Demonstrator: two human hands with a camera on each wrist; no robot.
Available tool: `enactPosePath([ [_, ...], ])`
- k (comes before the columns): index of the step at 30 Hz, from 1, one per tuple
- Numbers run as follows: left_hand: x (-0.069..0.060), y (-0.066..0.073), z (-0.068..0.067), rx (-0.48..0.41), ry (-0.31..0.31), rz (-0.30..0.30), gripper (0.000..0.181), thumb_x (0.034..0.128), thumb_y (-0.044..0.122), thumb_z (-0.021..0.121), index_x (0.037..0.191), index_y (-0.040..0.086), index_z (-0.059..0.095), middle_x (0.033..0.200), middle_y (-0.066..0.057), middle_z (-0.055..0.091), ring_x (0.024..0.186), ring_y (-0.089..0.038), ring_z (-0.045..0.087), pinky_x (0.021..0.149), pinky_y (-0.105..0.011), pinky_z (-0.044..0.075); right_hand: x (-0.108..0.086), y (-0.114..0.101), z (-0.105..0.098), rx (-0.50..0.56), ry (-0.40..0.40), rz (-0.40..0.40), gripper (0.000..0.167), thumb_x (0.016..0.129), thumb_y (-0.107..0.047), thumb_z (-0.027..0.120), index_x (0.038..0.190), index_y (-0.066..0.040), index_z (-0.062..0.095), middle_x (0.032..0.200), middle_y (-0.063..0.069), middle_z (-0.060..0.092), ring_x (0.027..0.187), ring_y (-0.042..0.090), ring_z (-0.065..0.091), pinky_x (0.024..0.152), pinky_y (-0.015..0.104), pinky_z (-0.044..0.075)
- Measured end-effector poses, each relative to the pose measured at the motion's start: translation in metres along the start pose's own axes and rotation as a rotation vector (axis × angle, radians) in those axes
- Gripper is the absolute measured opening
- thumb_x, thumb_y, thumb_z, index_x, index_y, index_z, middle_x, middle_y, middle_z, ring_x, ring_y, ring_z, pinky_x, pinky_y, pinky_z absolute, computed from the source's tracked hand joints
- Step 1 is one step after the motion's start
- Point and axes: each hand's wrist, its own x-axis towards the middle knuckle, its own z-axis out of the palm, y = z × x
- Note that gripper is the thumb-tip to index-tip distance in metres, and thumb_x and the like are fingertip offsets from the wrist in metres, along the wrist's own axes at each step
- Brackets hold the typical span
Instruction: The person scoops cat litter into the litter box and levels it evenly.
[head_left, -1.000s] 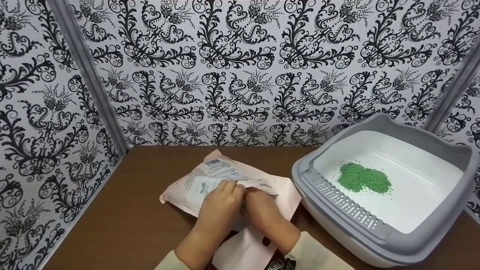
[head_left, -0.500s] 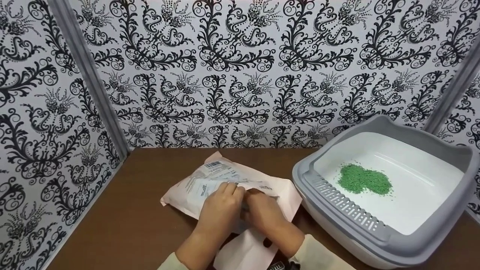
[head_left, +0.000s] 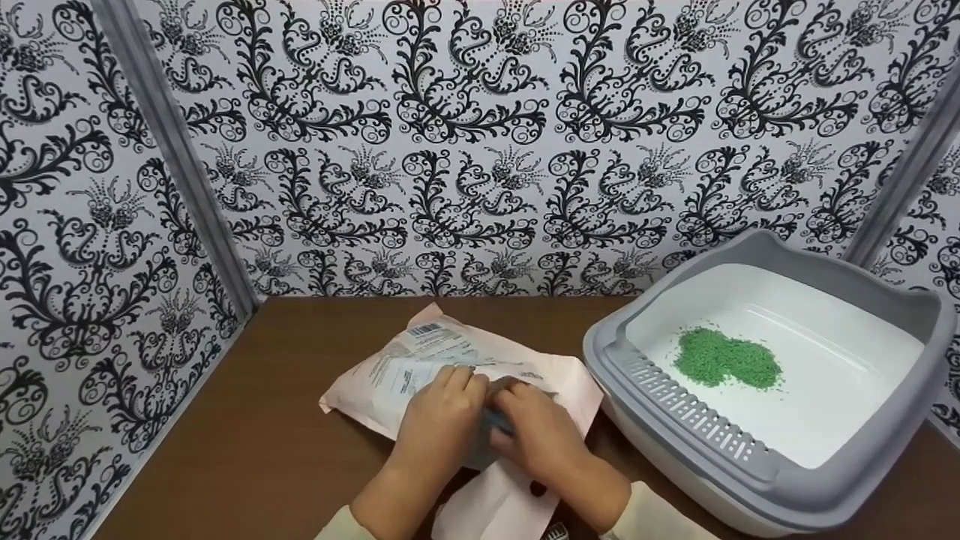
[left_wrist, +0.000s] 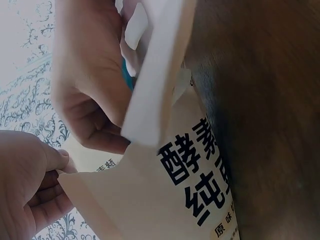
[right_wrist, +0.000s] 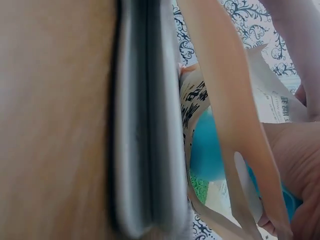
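Note:
A pale pink bag (head_left: 405, 367) of cat litter with printed labels lies on the table, its mouth toward me. My left hand (head_left: 442, 416) grips the near edge of the bag's mouth; in the left wrist view, this hand (left_wrist: 30, 185) pinches the paper edge between thumb and fingers. My right hand (head_left: 547, 442) is at the mouth, fingers curled. In the left wrist view, my right hand (left_wrist: 92, 75) reaches behind the bag's edge, partly hidden, with turquoise showing beside it. A turquoise scoop (right_wrist: 207, 150) sits inside the mouth, partly covered by the bag's rim.
A grey and white litter box (head_left: 832, 382) stands at the right, close to the bag. It holds small heaps of green litter pellets (head_left: 727, 358). Patterned wall panels (head_left: 480, 150) enclose the brown table (head_left: 247, 420). A small dark object (head_left: 556, 531) shows at the bottom edge.
My right hand has drawn back slightly toward me and turned, so its thumb and some blue-grey show at the bag's mouth. The left hand and the bag stay nearly still.

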Motion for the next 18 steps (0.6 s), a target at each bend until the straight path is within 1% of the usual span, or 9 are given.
enactPosePath([
  [2,0.000,0.000,0.000,0.001,-0.004,-0.002,0.025,0.0740,0.000,0.084,0.087,0.009,0.065,0.083,-0.003,0.061,0.080,-0.015,0.063,0.063,-0.025,0.058,-0.003,0.001,-0.003,0.017,0.022,-0.020,0.027,0.080,-0.022,0.082,0.103,-0.017,0.069,0.103,0.000,0.069,0.094,0.019,0.066,0.077,0.041,0.058],
  [5,0.001,0.000,-0.001,-0.003,-0.014,-0.003,0.023,0.0747,-0.001,0.083,0.087,0.009,0.066,0.083,-0.003,0.061,0.080,-0.015,0.063,0.063,-0.025,0.058,-0.006,0.002,-0.008,0.030,0.049,-0.042,0.025,0.079,-0.018,0.080,0.101,-0.015,0.068,0.099,-0.001,0.065,0.090,0.015,0.061,0.076,0.036,0.056],
  [9,0.001,0.000,-0.001,-0.020,-0.034,-0.007,0.024,0.0748,-0.001,0.083,0.089,0.008,0.067,0.084,-0.003,0.061,0.081,-0.015,0.063,0.064,-0.026,0.059,-0.011,0.003,-0.016,0.046,0.051,-0.039,0.024,0.077,-0.015,0.079,0.099,-0.013,0.068,0.094,-0.002,0.062,0.085,0.012,0.056,0.073,0.031,0.053],
  [12,0.001,0.000,-0.002,-0.029,-0.047,-0.009,0.025,0.0745,-0.001,0.084,0.092,0.008,0.069,0.086,-0.004,0.063,0.082,-0.016,0.064,0.065,-0.026,0.060,-0.014,0.005,-0.021,0.060,0.051,-0.037,0.025,0.077,-0.013,0.080,0.100,-0.012,0.070,0.093,-0.003,0.062,0.084,0.011,0.056,0.073,0.030,0.053],
  [16,0.001,0.000,-0.002,-0.038,-0.063,-0.012,0.024,0.0766,-0.002,0.085,0.094,0.007,0.070,0.087,-0.004,0.065,0.082,-0.016,0.064,0.067,-0.025,0.061,-0.020,0.009,-0.027,0.081,0.072,-0.044,0.026,0.076,-0.010,0.079,0.101,-0.010,0.073,0.091,-0.003,0.064,0.083,0.011,0.057,0.073,0.030,0.054],
  [18,0.001,0.000,-0.002,-0.047,-0.075,-0.016,0.024,0.0774,-0.001,0.085,0.095,0.007,0.071,0.088,-0.005,0.065,0.082,-0.016,0.064,0.068,-0.025,0.061,-0.023,0.011,-0.028,0.083,0.095,-0.060,0.025,0.076,-0.009,0.079,0.101,-0.010,0.073,0.091,-0.004,0.066,0.084,0.011,0.058,0.074,0.030,0.055],
])
